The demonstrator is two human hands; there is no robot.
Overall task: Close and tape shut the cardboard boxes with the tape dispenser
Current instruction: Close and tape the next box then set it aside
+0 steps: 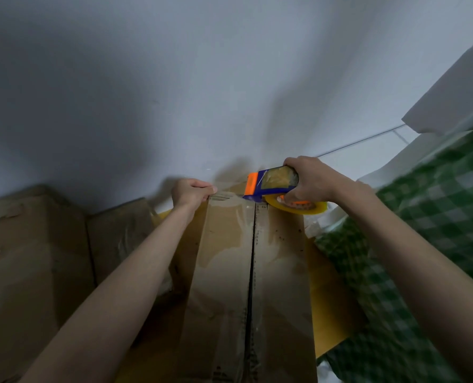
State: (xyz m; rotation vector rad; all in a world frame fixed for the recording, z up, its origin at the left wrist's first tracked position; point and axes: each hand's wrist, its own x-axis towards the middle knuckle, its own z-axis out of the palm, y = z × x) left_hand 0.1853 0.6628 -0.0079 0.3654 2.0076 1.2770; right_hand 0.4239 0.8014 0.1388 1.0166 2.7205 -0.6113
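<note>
A tall brown cardboard box [224, 272] stands in front of me, its two top flaps folded down and meeting at a dark centre seam. My right hand [308, 179] grips a blue and orange tape dispenser [268, 185] with a yellowish tape roll, held at the far end of the seam. My left hand [191, 193] grips the box's far left top edge, fingers curled over it. Shiny patches of old clear tape lie across the flaps.
Another worn cardboard box [33, 258] sits at the left against the white wall [174, 92]. A green checked cloth [423, 244] fills the right side. White foam pieces [456, 92] lean at the upper right, above a strip of tiled floor.
</note>
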